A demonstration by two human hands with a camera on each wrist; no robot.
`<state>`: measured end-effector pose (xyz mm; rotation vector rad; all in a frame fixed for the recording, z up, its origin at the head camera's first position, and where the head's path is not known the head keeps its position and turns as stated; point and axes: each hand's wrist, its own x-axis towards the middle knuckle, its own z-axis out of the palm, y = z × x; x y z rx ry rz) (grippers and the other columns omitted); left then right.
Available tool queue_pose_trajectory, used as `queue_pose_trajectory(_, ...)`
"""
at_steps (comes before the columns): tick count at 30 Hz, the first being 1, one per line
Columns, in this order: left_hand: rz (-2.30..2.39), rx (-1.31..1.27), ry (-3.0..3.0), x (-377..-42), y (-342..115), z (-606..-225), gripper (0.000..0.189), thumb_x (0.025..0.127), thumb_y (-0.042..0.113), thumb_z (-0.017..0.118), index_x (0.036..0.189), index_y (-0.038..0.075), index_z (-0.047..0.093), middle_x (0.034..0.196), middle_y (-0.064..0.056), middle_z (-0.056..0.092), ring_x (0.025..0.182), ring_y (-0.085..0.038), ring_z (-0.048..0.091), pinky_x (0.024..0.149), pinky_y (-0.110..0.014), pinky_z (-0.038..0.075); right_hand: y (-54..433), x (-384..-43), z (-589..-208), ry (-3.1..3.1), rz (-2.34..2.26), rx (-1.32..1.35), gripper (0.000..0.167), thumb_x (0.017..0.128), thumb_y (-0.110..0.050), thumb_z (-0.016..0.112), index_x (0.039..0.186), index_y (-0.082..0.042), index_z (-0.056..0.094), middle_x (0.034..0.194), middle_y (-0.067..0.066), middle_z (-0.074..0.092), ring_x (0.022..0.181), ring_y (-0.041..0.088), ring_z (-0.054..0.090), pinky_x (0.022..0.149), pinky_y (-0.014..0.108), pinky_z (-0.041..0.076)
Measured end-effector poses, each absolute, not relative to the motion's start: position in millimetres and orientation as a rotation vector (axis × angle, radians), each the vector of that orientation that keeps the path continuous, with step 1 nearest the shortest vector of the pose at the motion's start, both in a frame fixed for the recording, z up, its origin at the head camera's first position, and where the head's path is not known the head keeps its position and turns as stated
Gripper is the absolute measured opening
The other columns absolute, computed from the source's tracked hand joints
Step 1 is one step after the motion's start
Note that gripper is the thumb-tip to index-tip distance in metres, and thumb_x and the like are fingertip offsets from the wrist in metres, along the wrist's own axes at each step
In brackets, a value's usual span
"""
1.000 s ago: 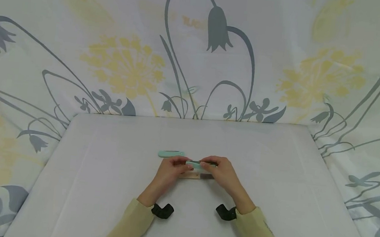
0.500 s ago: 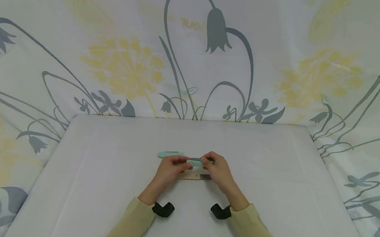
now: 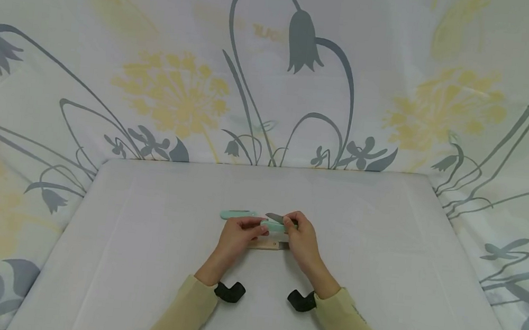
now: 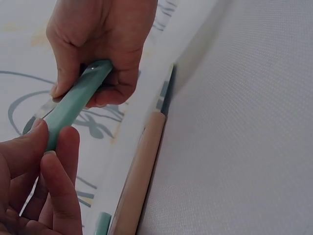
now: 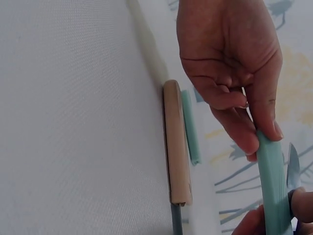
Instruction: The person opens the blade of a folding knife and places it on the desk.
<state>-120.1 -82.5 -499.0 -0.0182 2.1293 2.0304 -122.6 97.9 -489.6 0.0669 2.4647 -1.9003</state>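
Note:
A mint-green folding knife (image 3: 272, 226) is held up between both hands, its blade (image 3: 274, 217) swung partway out of the handle. My left hand (image 3: 235, 239) pinches one end of the handle between thumb and fingers. At the other end, by the pivot, my right hand (image 3: 304, 245) grips the handle, with its thumb at the blade; the left wrist view shows this thumb (image 4: 61, 81) up close. Below the hands, a wooden-handled folding knife (image 3: 263, 245) lies with its blade out, partly covered by the hands in the head view.
Behind the left hand lies a second mint-green folding knife (image 3: 234, 215), folded. A white cloth covers the table (image 3: 150, 260). Flower-patterned fabric (image 3: 272, 81) stands behind it and along both sides. Dark wrist cameras (image 3: 230, 292) sit at both sleeves.
My right hand has shifted left, and the blade has swung up and away from the mint-green handle. The left hand keeps its pinch in nearly the same place.

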Motion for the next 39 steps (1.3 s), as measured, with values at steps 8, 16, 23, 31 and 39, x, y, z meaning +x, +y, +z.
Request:
queue_pose_trajectory(8, 2.065, -0.038, 2.095, -117.5, -82.5, -503.8, 0.029, 0.09, 0.014, 0.075, 0.115, -0.001, 0.073, 0.096, -0.01, 0.075, 0.087, -0.018, 0.072, 0.074, -0.027, 0.054, 97.2, -120.1, -489.5, 2.413, -1.973, 0.125, 0.018, 0.104, -0.015, 0.052, 0.106, 0.001, 0.06, 0.107, 0.012, 0.06, 0.1, 0.024, 0.051, 0.091, 0.038, 0.037)
queue_pose_trajectory(16, 2.087, -0.059, 2.063, -114.3, -81.3, -503.9, 0.031, 0.09, 0.008, 0.074, 0.117, -0.007, 0.07, 0.101, -0.015, 0.074, 0.086, -0.021, 0.073, 0.082, -0.035, 0.056, 96.9, -118.8, -492.5, 2.282, -2.101, 0.23, 0.018, 0.105, -0.013, 0.05, 0.107, 0.003, 0.058, 0.104, 0.012, 0.059, 0.1, 0.022, 0.052, 0.088, 0.03, 0.041)
queue_pose_trajectory(23, 2.088, -0.073, 2.057, -112.8, -82.4, -508.1, 0.031, 0.09, 0.009, 0.075, 0.117, -0.005, 0.071, 0.101, -0.014, 0.074, 0.087, -0.019, 0.073, 0.08, -0.026, 0.055, 105.7, -120.0, -489.2, 2.272, -2.032, 0.172, 0.023, 0.104, -0.018, 0.055, 0.112, 0.003, 0.062, 0.107, 0.012, 0.062, 0.1, 0.02, 0.053, 0.087, 0.026, 0.042)
queue_pose_trajectory(31, 2.104, -0.078, 2.06, -110.4, -85.8, -506.8, 0.03, 0.09, 0.01, 0.075, 0.115, -0.005, 0.071, 0.096, -0.015, 0.075, 0.087, -0.021, 0.073, 0.078, -0.027, 0.056, 118.3, -132.2, -478.3, 2.349, -1.891, -0.067, 0.024, 0.099, -0.02, 0.064, 0.116, -0.005, 0.07, 0.112, 0.009, 0.067, 0.1, 0.022, 0.055, 0.087, 0.033, 0.043)
queue_pose_trajectory(39, 2.078, -0.064, 2.079, -109.5, -87.2, -507.0, 0.029, 0.089, 0.012, 0.076, 0.113, -0.002, 0.073, 0.093, -0.012, 0.075, 0.086, -0.02, 0.073, 0.076, -0.025, 0.055, 117.3, -146.5, -466.0, 2.474, -1.648, -0.366, 0.024, 0.097, -0.025, 0.068, 0.114, -0.009, 0.073, 0.111, 0.002, 0.07, 0.103, 0.021, 0.062, 0.088, 0.041, 0.049)
